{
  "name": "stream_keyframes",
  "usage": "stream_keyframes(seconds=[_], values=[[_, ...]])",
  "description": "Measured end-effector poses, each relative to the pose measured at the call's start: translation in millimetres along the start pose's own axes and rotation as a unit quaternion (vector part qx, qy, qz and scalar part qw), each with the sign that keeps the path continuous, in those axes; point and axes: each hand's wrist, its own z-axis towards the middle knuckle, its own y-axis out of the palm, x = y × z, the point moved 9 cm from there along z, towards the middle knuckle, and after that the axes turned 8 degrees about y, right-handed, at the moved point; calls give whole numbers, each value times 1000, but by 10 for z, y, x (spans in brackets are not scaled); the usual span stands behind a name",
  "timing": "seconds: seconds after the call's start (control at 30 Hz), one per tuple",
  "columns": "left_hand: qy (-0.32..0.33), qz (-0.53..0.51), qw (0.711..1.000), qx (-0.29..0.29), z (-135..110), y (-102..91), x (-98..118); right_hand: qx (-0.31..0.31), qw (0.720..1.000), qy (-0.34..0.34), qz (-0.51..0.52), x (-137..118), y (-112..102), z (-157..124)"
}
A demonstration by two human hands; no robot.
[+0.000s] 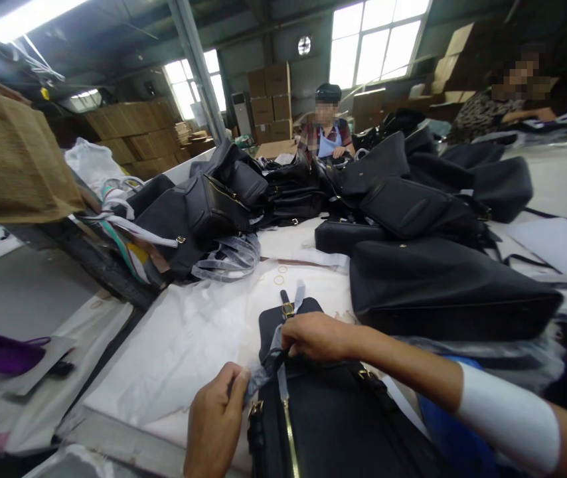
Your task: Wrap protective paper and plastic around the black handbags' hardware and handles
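A black backpack (343, 411) with a gold zipper and gold buckles lies in front of me, its flap (269, 325) spread out on the far side. My left hand (218, 411) is closed in a pinch on clear plastic wrap (258, 382) at the bag's left. Over the flap, my right hand (316, 335) is closed on a thin black strap (276, 355) that has plastic around it. The right fingertips are partly hidden. Just beyond them a gold buckle (287, 308) sits on a short strap end.
A large black bag (443, 285) lies at the right. More black bags (214, 206) are heaped across the far side of the white-covered table (174, 345). A post and a brown box (14, 156) stand left. Two people work beyond, one by the far bags (330, 143).
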Motion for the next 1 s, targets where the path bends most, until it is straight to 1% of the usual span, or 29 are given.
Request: stream_keyframes(seconds=[0.1,0.2,0.3,0.53,0.63,0.73,0.8,0.9,1.0], values=[[0,29,1000,0,46,-17,24,1,1000,-1,10,21,31,23],[6,64,998,-3,103,-27,59,-14,999,-22,27,-39,39,48],[10,71,997,-19,149,-26,79,-21,998,-37,39,-100,-4,36],[-27,-23,998,-49,183,-41,-16,-13,998,-27,50,-92,-139,-79],[-30,-58,996,-63,181,1,-2,-7,994,-15,108,-81,-169,-97],[-42,-72,995,-60,171,9,22,-9,987,5,162,-48,-145,-81],[-42,-76,994,-59,165,7,46,-7,988,10,157,-30,-135,-74],[-36,-89,993,-69,160,38,77,7,992,10,122,-42,-151,-67],[-31,-84,993,-71,170,76,106,18,996,-13,87,-169,-142,-42]])
